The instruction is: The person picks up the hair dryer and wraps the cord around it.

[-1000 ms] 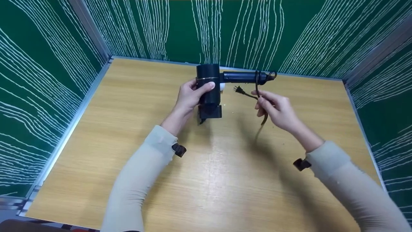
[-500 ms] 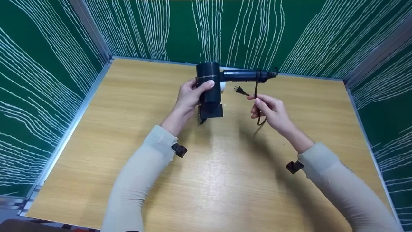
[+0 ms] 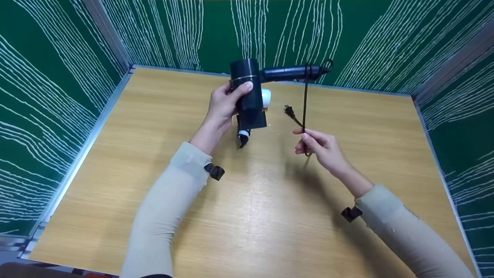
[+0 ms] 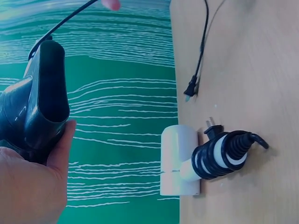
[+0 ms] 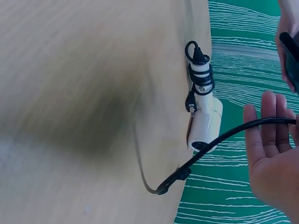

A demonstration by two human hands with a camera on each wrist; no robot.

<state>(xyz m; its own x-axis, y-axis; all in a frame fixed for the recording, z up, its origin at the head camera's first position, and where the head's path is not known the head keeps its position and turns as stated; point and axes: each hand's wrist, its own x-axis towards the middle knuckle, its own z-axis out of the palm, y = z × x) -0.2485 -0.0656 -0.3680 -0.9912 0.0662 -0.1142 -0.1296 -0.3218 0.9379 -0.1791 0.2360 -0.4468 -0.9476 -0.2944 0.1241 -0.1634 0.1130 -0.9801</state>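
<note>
My left hand [image 3: 223, 103] grips the barrel of a dark hair dryer [image 3: 251, 101], held up off the table with its handle pointing right. Its flat nozzle [image 4: 52, 84] faces the left wrist camera. A few turns of black power cord [image 3: 305, 98] circle the handle's end, and from there the cord runs down taut to my right hand [image 3: 326, 150]. Thumb and fingers there pinch the cord, with the two-pin plug [image 3: 288, 111] sticking out up and left. Behind the dark dryer, partly hidden in the head view, a white hair dryer [image 4: 180, 151] lies on the table.
The white dryer's own black cord [image 5: 201, 79] is wound round its handle, its plug [image 4: 214, 129] tucked alongside. The wooden table [image 3: 247, 216] meets green, white-streaked walls [image 3: 216, 34] at the back and sides.
My left hand has raised the dark hair dryer toward the back wall, uncovering more of the white one. My right hand has moved down and slightly left, and the cord between is longer and straighter.
</note>
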